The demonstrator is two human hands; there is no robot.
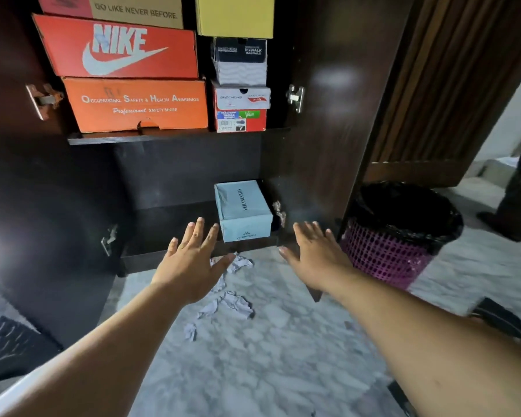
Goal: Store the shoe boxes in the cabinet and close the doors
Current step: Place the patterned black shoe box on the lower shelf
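"NIKE" on red box (118, 48), "VERANEVADA" on pale blue box (242, 210) (Skechers boxes (241, 97) beside).

Pink mesh waste bin (385, 254) with black liner stands on the marble floor (283, 356), right of the cabinet. Crumpled paper scraps (232, 305) lie scattered on the floor. More crumpled paper (279, 212) sits low on the right. A person's leg (518, 203) at far right edge.
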